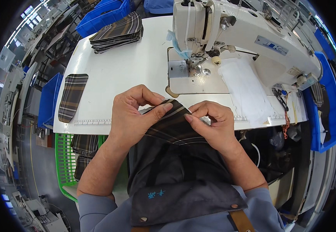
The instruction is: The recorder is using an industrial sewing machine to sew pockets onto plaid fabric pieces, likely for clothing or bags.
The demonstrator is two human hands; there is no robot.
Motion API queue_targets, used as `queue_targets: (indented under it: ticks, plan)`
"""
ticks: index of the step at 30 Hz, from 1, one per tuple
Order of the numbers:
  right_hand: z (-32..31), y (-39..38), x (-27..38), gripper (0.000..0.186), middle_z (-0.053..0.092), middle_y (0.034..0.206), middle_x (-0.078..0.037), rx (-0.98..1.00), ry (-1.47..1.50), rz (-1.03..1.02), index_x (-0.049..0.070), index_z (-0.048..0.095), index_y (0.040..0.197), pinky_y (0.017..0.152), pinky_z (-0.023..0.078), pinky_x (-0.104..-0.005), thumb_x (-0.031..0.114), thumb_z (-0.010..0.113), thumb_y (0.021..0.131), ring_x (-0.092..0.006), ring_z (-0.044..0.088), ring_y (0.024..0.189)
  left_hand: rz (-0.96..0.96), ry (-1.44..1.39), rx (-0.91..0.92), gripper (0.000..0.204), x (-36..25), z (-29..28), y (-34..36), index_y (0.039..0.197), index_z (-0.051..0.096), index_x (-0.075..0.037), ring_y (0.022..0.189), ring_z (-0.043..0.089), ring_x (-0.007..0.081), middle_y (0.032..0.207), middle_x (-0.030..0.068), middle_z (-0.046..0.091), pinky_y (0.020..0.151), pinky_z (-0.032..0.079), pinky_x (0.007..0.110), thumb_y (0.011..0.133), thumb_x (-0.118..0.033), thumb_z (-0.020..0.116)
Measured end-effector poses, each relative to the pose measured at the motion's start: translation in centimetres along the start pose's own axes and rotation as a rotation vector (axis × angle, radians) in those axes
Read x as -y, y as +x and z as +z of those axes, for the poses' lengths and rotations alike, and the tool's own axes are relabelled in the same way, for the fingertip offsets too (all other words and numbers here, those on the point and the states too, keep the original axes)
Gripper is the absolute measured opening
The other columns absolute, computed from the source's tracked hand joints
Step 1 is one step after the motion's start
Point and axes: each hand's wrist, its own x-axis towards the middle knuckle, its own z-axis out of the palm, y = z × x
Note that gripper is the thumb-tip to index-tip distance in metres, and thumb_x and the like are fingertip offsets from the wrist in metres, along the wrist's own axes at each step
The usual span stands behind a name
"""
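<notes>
Between my two hands is a dark plaid fabric piece [175, 123], held up over my lap in front of the table edge. My left hand [139, 110] pinches its upper left edge between thumb and fingers. On the other side, my right hand [212, 121] pinches the upper right edge the same way. The piece's lower part hangs toward my dark apron [175, 166]. Just beyond my hands stands a white sewing machine [249, 34], its needle area [194, 69] over a metal plate. A single plaid panel [73, 96] lies flat on the table to the left.
A stack of plaid panels [117, 33] sits at the table's far left. White cloth [245, 89] and scissors [280, 98] lie on the right. Blue bins [98, 17] stand behind, with another blue bin [314, 133] at right. A green basket [63, 162] holding plaid pieces is below left.
</notes>
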Motion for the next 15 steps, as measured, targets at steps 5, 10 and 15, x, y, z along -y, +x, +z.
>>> queue_targets:
  ticks: [5,10,15]
  plan:
    - [0.15,-0.1,-0.03,0.007,0.075,0.089,-0.01,0.0,0.005,0.013,0.0,0.071,0.082,0.076,0.054,-0.0282,0.002,0.077,0.086,-0.0161,0.072,0.085,-0.032,0.045,-0.009,0.019,-0.43,0.07,0.13,0.098,0.073,0.001,0.086,0.069,0.0113,0.091,0.0078,0.075,0.084,0.054,0.026,0.083,-0.003,0.084]
    - [0.3,-0.11,-0.38,0.006,0.075,0.091,-0.011,-0.005,0.01,-0.009,0.001,0.071,0.084,0.077,0.054,-0.0281,0.003,0.076,0.087,-0.016,0.072,0.085,-0.078,0.077,0.003,0.018,-0.13,-0.01,-0.05,0.102,0.076,0.002,0.084,0.071,0.0103,0.09,0.0086,0.078,0.08,0.057,0.026,0.088,-0.008,0.081]
    - [0.57,-0.04,-0.85,0.006,0.075,0.093,-0.011,-0.007,0.045,-0.005,0.0,0.071,0.085,0.078,0.054,-0.0287,0.003,0.076,0.088,-0.0157,0.071,0.086,-0.126,0.013,-0.017,0.016,-0.06,-0.16,0.22,0.099,0.076,0.004,0.079,0.071,0.0101,0.087,0.0089,0.077,0.074,0.057,0.024,0.09,-0.009,0.08]
